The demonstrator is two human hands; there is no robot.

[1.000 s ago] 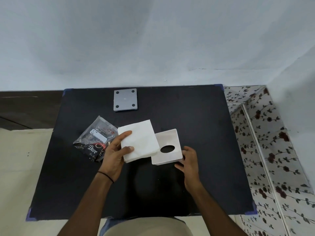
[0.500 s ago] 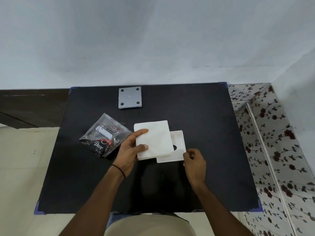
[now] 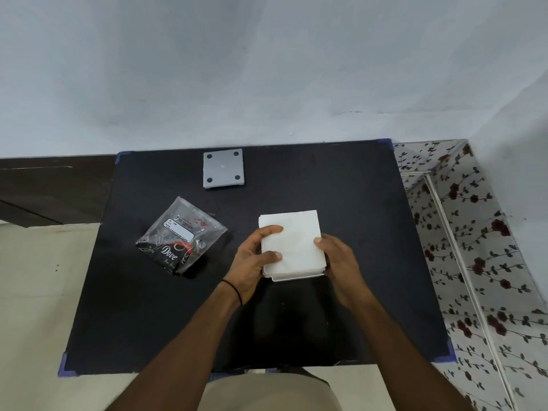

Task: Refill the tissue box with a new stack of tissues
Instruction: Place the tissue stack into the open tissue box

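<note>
Fingers [image 3: 274, 229] gripping tissue stack [image 3: 292, 241], wrapper [image 3: 181, 235] beside, grey plate [image 3: 224, 169] behind

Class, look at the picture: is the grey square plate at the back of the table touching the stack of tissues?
No. The grey square plate lies apart near the table's far edge, with bare black tabletop between it and the stack of tissues.

Black table [image 3: 341, 188], grey square plate [image 3: 224, 169] at back, Dove wrapper [image 3: 181, 237] left, white tissue box [image 3: 296, 276] centre
</note>
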